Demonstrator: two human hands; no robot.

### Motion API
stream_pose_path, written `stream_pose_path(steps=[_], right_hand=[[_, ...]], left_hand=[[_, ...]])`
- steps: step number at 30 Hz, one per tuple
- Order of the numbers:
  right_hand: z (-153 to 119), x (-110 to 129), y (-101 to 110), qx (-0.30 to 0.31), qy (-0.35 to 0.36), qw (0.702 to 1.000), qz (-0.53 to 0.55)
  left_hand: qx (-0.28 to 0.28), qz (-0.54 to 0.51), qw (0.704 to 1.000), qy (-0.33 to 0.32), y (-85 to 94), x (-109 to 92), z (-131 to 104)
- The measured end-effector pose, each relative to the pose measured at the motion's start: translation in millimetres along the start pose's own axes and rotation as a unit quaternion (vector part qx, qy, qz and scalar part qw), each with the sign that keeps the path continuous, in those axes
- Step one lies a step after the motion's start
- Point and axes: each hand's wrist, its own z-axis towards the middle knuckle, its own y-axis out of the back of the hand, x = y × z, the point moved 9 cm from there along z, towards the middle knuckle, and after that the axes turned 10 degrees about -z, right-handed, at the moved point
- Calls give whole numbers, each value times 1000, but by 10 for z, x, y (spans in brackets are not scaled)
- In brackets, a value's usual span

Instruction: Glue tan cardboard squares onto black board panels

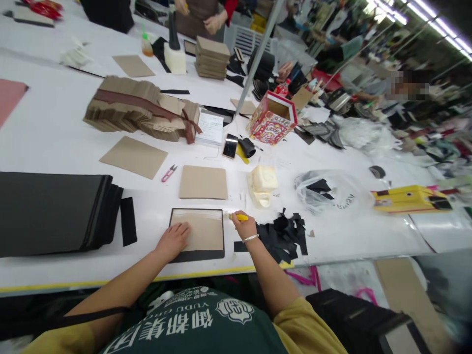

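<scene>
A tan cardboard square (204, 231) lies on a slightly larger black sheet (199, 255) near the table's front edge. My left hand (173, 240) rests flat on the left part of the cardboard, pressing it down. My right hand (244, 226) sits at the sheet's upper right corner and grips a small yellow tool (239, 217), its tip pointing left toward the corner. A bracelet circles my right wrist. A heap of black offcuts (283, 236) lies just right of that hand.
A stack of black sheets (51, 211) fills the left. Loose cardboard squares (203, 182), pink snips (168, 173), a cream block (262, 183), a phone (230, 146), a bundle of tied cardboard (140, 109), a patterned box (273, 118) and a plastic bag (324, 189) lie beyond. Another person works at the far end.
</scene>
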Motion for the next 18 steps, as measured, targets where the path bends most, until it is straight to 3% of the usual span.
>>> stream_pose_path(steps=[3, 6, 10, 13, 18], right_hand=[[-187, -78, 236, -12, 38, 999, 32], [-450, -218, 274, 6, 101, 994, -29], [-755, -435, -73, 30, 221, 945, -240], [-795, -629, -331, 26, 249, 907, -338], [-689, -721, -421, 34, 240, 908, -342]], left_hand=[[1, 7, 1000, 0, 0, -19, 12], [11, 10, 1000, 5, 0, -38, 31], [28, 16, 999, 17, 13, -71, 49], [20, 15, 999, 20, 43, -95, 52], [4, 3, 999, 34, 105, -164, 72]])
